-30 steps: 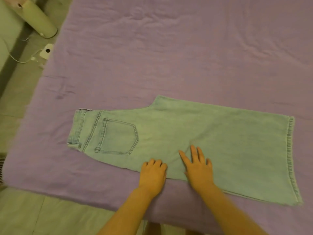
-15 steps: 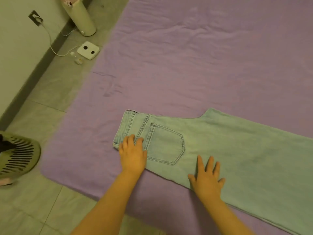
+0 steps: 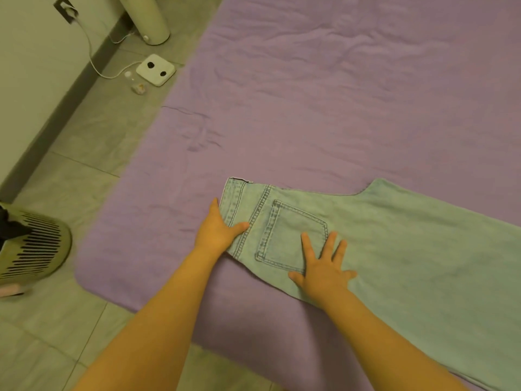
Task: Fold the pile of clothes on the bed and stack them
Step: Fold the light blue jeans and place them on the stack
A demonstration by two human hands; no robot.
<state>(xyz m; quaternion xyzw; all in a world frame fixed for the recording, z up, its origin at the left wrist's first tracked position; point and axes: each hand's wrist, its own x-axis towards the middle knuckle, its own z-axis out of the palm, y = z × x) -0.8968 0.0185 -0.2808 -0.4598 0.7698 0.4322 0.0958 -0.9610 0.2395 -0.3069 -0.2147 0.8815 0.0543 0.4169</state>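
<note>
Purple bedding [image 3: 324, 94] spreads under us, with grey floor tiles [image 3: 93, 153] off to the left. Our left hand [image 3: 218, 232] has its thumb on top of the waistband of the jeans [image 3: 394, 249] and its fingers at the band's edge; whether they have tucked beneath we cannot tell. Our right hand [image 3: 321, 272] lies flat, fingers spread, on the lower corner of the back pocket [image 3: 293, 235], pressing rather than grasping. The jeans lie folded leg on leg near the bed's front edge, waist to the left, legs running off to the right. If we lift the waistband over while the right palm presses unevenly, we judge the doubled layers could slide apart and skew the fold. So close to the edge, the denim might also drag off.
</note>
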